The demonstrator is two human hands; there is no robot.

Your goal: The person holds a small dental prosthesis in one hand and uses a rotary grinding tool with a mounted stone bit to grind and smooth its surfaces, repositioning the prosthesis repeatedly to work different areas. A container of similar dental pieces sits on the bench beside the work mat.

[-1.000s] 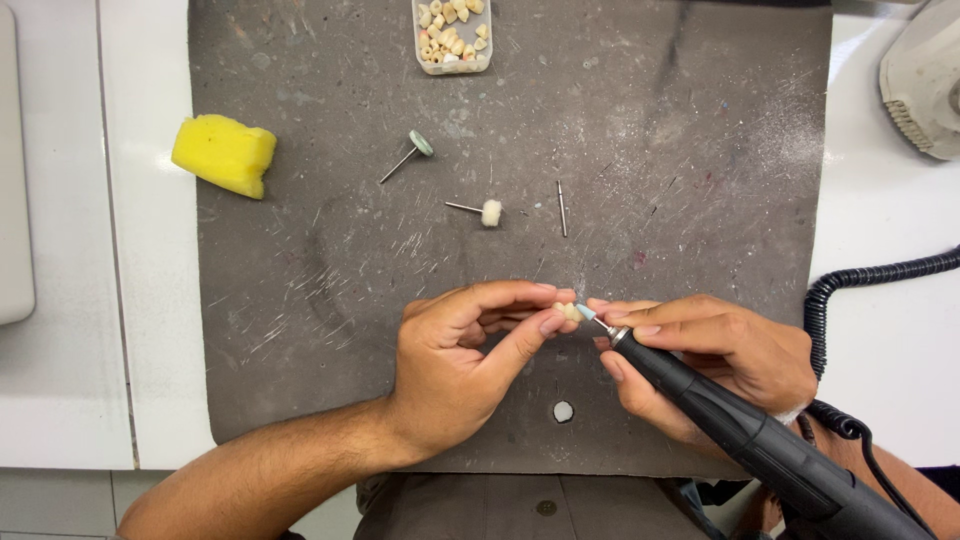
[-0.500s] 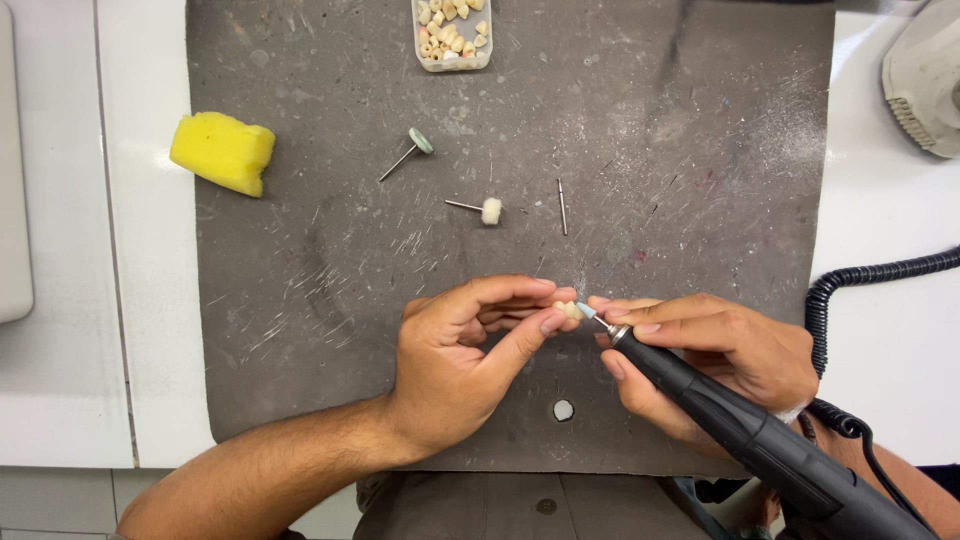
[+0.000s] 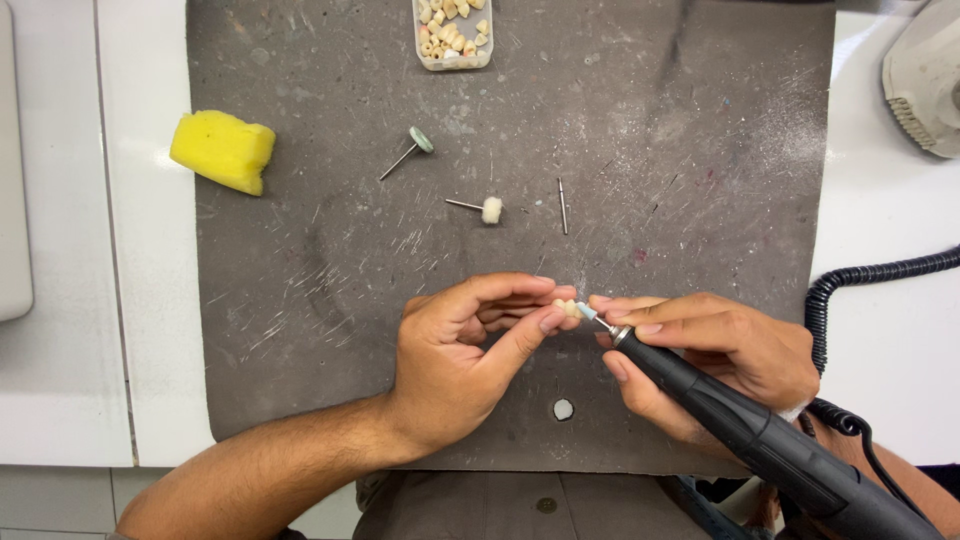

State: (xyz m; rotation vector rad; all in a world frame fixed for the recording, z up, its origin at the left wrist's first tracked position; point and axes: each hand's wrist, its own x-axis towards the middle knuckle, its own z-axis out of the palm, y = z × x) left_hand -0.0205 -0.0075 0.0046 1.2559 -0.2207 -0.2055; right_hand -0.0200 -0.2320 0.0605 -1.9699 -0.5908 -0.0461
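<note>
Pinching a small cream tooth piece (image 3: pixel 568 307) between thumb and forefinger, the left hand (image 3: pixel 470 360) presents it rightward to the black handpiece (image 3: pixel 760 440), which the right hand (image 3: pixel 720 365) grips; its long axis slants up-left, tip touching the piece, over the grey mat (image 3: pixel 300 300).

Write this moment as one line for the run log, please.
left hand: pinches small pale piece | right hand: holds black handpiece, tip on piece | grey mat: yellow sponge, three loose burs

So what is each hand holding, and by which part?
Left hand: small pale piece, pinched at its sides. Right hand: black rotary handpiece, near its front end.
</note>
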